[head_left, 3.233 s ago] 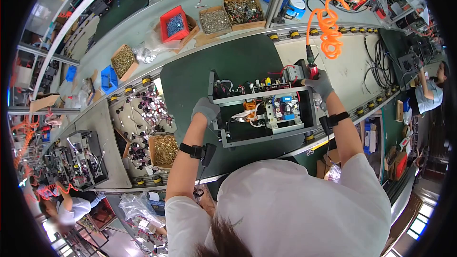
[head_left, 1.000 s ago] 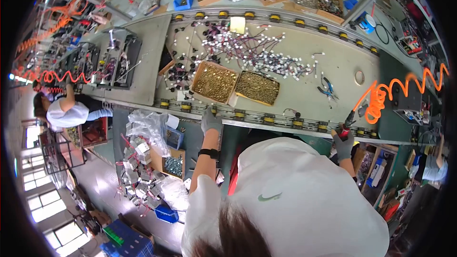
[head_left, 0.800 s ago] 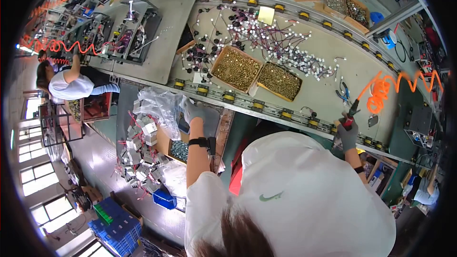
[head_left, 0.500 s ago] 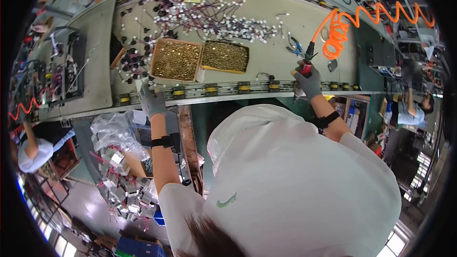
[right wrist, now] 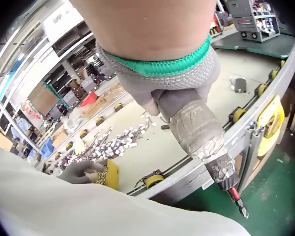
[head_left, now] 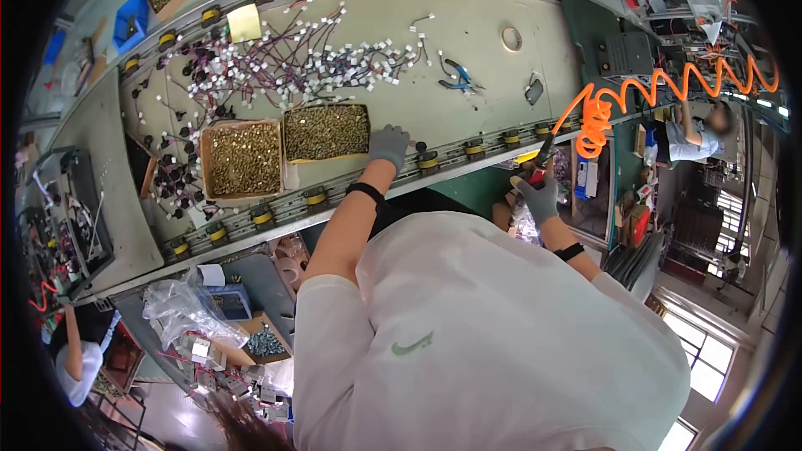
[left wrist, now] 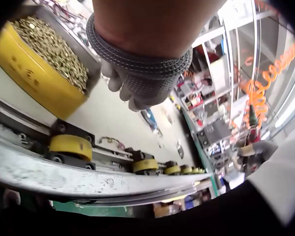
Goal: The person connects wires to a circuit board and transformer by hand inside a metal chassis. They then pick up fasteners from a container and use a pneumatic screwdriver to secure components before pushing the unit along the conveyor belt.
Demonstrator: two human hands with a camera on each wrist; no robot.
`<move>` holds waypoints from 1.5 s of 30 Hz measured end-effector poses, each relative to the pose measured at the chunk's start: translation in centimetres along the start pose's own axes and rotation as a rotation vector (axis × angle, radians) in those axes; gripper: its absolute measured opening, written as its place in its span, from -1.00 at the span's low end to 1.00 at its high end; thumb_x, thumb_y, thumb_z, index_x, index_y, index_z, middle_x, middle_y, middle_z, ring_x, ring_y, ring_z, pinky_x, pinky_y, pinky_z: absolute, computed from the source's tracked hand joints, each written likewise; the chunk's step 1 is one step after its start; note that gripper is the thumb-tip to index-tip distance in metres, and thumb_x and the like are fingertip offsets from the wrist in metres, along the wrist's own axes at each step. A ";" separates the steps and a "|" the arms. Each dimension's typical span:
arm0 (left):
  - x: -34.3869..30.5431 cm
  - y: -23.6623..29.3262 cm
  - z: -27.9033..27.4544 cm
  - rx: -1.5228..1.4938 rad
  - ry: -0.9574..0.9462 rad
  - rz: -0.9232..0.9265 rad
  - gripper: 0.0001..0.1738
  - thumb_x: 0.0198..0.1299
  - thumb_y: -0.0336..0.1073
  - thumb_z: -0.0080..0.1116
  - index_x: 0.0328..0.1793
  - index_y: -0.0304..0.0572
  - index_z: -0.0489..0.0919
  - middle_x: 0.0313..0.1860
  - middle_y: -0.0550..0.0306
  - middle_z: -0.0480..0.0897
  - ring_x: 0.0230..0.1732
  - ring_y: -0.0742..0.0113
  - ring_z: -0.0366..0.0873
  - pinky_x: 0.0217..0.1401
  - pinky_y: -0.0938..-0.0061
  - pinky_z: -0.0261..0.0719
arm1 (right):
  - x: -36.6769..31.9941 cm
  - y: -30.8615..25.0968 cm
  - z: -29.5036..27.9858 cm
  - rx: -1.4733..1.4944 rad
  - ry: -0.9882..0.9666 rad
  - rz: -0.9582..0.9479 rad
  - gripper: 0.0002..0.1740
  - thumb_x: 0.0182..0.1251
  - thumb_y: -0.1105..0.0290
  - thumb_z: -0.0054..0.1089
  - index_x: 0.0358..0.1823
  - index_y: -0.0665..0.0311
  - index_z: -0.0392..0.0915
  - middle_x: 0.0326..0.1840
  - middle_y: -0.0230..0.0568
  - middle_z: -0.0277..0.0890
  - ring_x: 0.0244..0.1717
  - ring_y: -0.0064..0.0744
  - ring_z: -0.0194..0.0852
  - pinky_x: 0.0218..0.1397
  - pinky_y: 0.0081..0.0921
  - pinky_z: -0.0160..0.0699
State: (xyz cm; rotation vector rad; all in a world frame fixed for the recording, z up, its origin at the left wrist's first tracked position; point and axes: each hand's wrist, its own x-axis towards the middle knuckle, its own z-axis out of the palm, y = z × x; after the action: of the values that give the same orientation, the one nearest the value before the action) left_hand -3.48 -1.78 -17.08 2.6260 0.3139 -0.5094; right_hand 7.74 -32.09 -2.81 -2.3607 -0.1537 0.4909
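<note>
My gloved left hand (head_left: 389, 147) is over the near side of the conveyor line, right at the end of a box of small brass-coloured screws (head_left: 327, 132). In the left wrist view its fingers (left wrist: 119, 88) are relaxed, with nothing seen in them. My gloved right hand (head_left: 540, 197) grips a power screwdriver (right wrist: 196, 130) beyond the line's near edge. Silver tape wraps the tool's front, and its bit (right wrist: 241, 207) points down. From the tool's red rear end runs an orange coiled hose (head_left: 595, 129).
A second box of screws (head_left: 244, 160) stands left of the first. Behind them spread wire harnesses with white plugs (head_left: 276, 71). Blue-handled pliers (head_left: 458, 77), a tape roll (head_left: 511, 39) and a roller rail (head_left: 474, 149) lie to the right. Another person (head_left: 689, 138) stands at far right.
Earlier both hands were on an open metal chassis. My left hand then reached over the plastic bag below the line, and has since moved right, past the boxes. The right hand has kept the screwdriver.
</note>
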 end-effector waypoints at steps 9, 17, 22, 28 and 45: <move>3.5 1.9 0.4 0.137 -0.205 -0.047 -0.71 0.14 -0.37 0.04 0.02 -0.08 0.50 -0.04 0.02 0.57 0.04 0.16 0.51 0.04 0.32 0.48 | 1.5 6.1 -3.0 0.163 0.008 0.082 -0.51 -0.05 0.43 0.43 -0.02 0.28 0.49 -0.36 -0.46 0.50 -0.41 -0.69 0.42 -0.31 -0.67 0.46; 5.1 2.0 2.3 0.052 -0.246 -0.141 -0.73 0.12 -0.40 0.07 -0.02 -0.17 0.48 -0.07 0.00 0.60 0.00 0.07 0.56 0.04 0.30 0.52 | 5.7 4.5 -1.9 0.106 -0.049 0.133 -0.53 -0.03 0.41 0.41 -0.03 0.28 0.49 -0.41 -0.45 0.48 -0.44 -0.69 0.39 -0.35 -0.67 0.43; 4.5 2.5 -0.3 0.082 -0.330 -0.211 -0.65 0.07 -0.42 0.13 0.03 -0.12 0.46 0.01 -0.02 0.54 0.08 0.06 0.51 0.03 0.29 0.54 | 8.4 5.1 -0.8 0.195 -0.103 0.026 -0.53 -0.02 0.35 0.43 -0.06 0.31 0.49 -0.47 -0.42 0.45 -0.48 -0.70 0.32 -0.36 -0.64 0.43; 3.9 2.5 -0.4 -0.120 -0.369 -0.385 -0.52 0.05 -0.47 0.13 0.14 -0.12 0.33 0.13 -0.11 0.38 0.12 -0.07 0.46 0.10 0.22 0.50 | 11.0 4.7 -1.0 0.124 -0.168 0.136 -0.54 0.02 0.35 0.41 -0.03 0.27 0.49 -0.42 -0.44 0.45 -0.45 -0.68 0.33 -0.34 -0.64 0.44; -0.9 -8.2 -12.5 -0.990 0.554 -0.567 -0.49 0.01 -0.48 0.04 0.19 -0.14 0.46 -0.11 0.10 0.58 -0.19 0.32 0.54 -0.16 0.53 0.48 | 16.4 6.7 -0.3 0.536 -0.035 0.447 -0.51 -0.02 0.45 0.43 0.00 0.25 0.49 -0.33 -0.50 0.48 -0.38 -0.70 0.41 -0.35 -0.66 0.43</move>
State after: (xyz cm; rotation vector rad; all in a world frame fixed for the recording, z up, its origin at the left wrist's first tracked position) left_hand -3.01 11.05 -9.47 1.6179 1.1559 0.2166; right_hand 22.76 -33.26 -12.06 -1.8489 0.4484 0.6859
